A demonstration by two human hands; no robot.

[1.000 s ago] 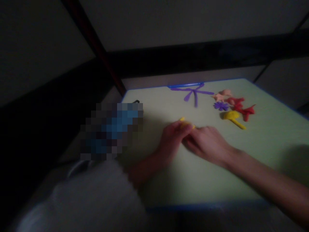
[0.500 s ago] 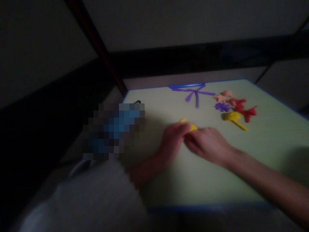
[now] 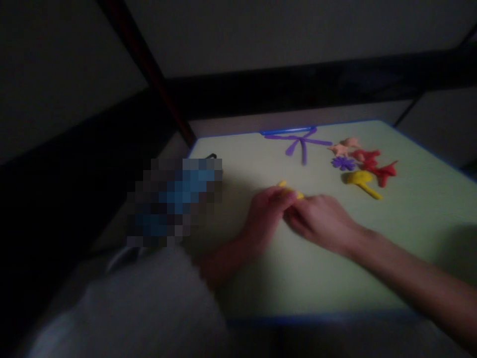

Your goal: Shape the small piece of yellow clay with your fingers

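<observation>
My left hand [image 3: 266, 214] and my right hand [image 3: 322, 221] meet at their fingertips over a pale green board [image 3: 298, 268]. Both pinch a small yellow clay piece [image 3: 292, 191], which shows only as a sliver above the fingers. Both hands are closed round it. The picture is dim and a little smeared.
Farther back on the board lie a purple clay figure [image 3: 300, 144], a pink piece [image 3: 345, 146], a purple flower [image 3: 343, 163], red pieces [image 3: 376, 166] and a yellow spoon-like piece [image 3: 363, 181]. A blurred-out patch [image 3: 175, 199] sits at the board's left edge. A pale garment [image 3: 141, 308] fills the lower left.
The hands stay together in the same spot. Less of the yellow clay shows above the fingers than half a second ago.
</observation>
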